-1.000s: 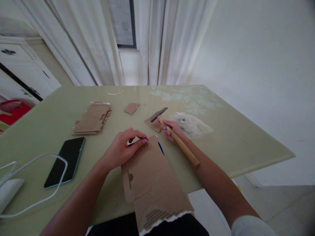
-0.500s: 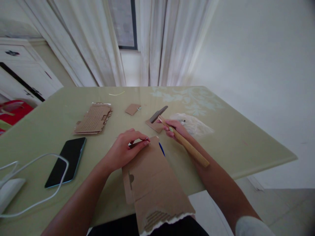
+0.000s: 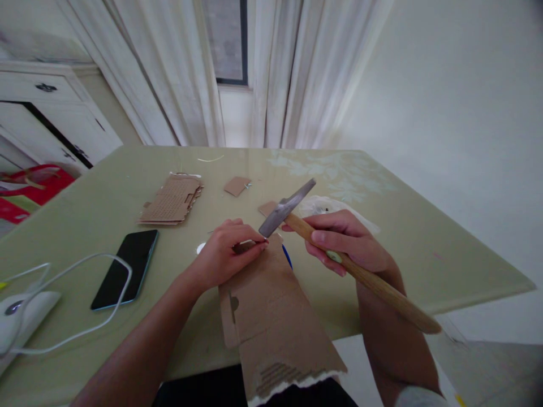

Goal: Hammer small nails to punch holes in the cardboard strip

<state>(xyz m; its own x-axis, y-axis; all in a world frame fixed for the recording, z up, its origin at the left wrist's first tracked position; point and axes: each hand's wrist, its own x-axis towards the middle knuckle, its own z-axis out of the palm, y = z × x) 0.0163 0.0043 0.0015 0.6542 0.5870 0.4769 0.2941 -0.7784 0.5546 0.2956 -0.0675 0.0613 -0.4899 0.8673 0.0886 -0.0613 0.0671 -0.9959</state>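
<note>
Table [image 3: 403, 249]: pale green, glossy top; fills the middle band of the frame, its right corner running off toward the lower right.

Cardboard sheet [image 3: 271, 316]: long brown piece at lower centre, torn along its near edge, hanging over the table's near side. Its far end lies under the fingertips of the left hand.

Hammer [image 3: 339, 254]: wooden handle slanting from centre to lower right, grey metal head at upper left of the handle. Head raised off the table, poised just above and right of the left hand's fingertips, over the far end of the cardboard sheet.

Right hand [image 3: 348, 243]: right of centre, closed around the hammer handle close behind the head.

Left hand [image 3: 227, 257]: centre of frame, fingers bent and pinched together at the far edge of the cardboard sheet. A small thing seems held between the fingertips; too small to tell what.

Phone [image 3: 126, 268]: dark, face up, left of centre, well apart from both hands.

White cable [image 3: 85, 328]: loops across the lower left, beside the phone.

Cardboard stack [image 3: 173, 199]: flattened pieces, upper left of centre.

Cardboard scrap [image 3: 237, 185]: small square, above centre.

Blue pen [image 3: 288, 257]: partly hidden beside the cardboard sheet, between the two hands.
</note>
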